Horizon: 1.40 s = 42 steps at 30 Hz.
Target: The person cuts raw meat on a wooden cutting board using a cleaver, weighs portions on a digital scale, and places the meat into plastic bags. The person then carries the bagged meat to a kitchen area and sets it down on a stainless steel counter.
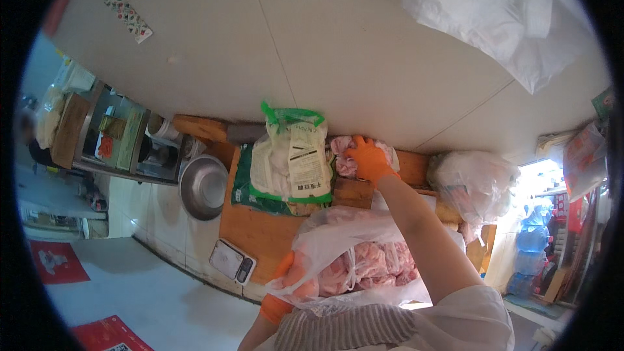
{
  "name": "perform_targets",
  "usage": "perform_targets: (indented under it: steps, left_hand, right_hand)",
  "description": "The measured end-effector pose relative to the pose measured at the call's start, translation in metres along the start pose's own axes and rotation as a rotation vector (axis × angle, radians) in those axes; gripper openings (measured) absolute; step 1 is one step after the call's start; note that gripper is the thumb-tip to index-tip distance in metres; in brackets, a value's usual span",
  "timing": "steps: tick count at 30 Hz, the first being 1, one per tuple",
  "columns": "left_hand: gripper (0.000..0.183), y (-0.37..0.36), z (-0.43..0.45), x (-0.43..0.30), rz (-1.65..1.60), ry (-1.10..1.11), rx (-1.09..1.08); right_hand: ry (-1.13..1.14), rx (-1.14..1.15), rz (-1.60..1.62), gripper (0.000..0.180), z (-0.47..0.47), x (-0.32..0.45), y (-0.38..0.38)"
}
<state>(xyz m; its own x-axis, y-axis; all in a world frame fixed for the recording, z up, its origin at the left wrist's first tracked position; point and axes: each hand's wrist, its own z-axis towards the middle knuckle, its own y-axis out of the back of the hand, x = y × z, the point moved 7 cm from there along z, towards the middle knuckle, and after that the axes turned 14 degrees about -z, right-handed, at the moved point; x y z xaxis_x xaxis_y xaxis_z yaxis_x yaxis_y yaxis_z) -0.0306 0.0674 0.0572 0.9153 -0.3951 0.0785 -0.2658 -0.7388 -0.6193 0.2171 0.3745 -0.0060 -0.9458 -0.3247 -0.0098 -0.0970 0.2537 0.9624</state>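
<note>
Both of my hands wear orange gloves. My left hand (297,278) is at the left side of a large clear plastic bag (336,226), gripping its edge, with film draped over part of the glove. Several small bags of pink raw meat (373,261) lie inside the open bag, close to my body. At the wall, my right hand (373,158) lies over another small bag of pinkish meat (345,156), fingers spread across its top. Whether those fingers grip it is not clear. Left of it lies a white printed food bag (290,161) with green edges.
A digital kitchen scale (233,261) sits at the left of the wooden table (263,226). Beyond the table's left edge is a steel basin (204,187). A bulky filled plastic bag (475,183) stands to the right. White plastic bags (468,9) hang on the wall (204,58).
</note>
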Motion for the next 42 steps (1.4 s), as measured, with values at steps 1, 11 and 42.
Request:
perform_targets:
  steps: [1, 11, 42]
  left_hand:
    - [0.038, 0.000, 0.005, 0.001, -0.033, 0.062, 0.039]
    - [0.059, 0.009, 0.029, -0.036, 0.733, -0.252, 0.329]
    - [0.028, -0.155, -0.165, 0.010, 1.712, -1.200, 0.394]
  right_hand:
    - [-0.038, -0.013, 0.029, 0.051, 0.002, 0.000, -0.004]
    - [-0.274, -0.265, 0.601, 0.044, -0.094, -0.059, 0.086]
    - [-0.504, -0.712, 1.574, 0.022, -0.503, -0.026, 0.067]
